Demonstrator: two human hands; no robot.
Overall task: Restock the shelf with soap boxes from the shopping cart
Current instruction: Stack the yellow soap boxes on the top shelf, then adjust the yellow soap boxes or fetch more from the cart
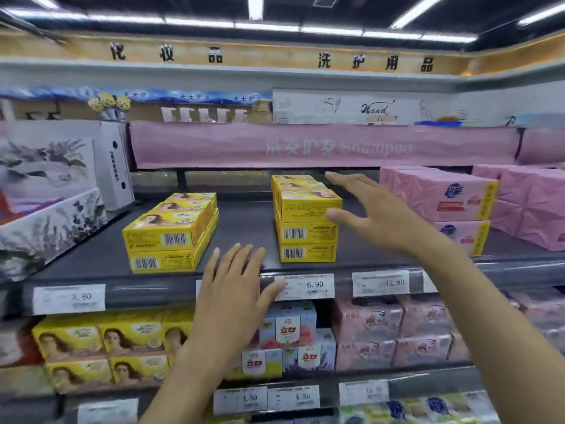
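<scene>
Two stacks of yellow soap boxes stood on the dark shelf point(244, 228): the left stack point(171, 237) two layers high, the right stack point(307, 228) three, each three boxes deep on top. Their long barcoded sides faced outward along the shelf front, the left stack slightly skewed. Both hands were spread wide and held nothing: the right hand point(376, 209) just beside the right stack, the left hand point(235, 289) at the shelf edge.
</scene>
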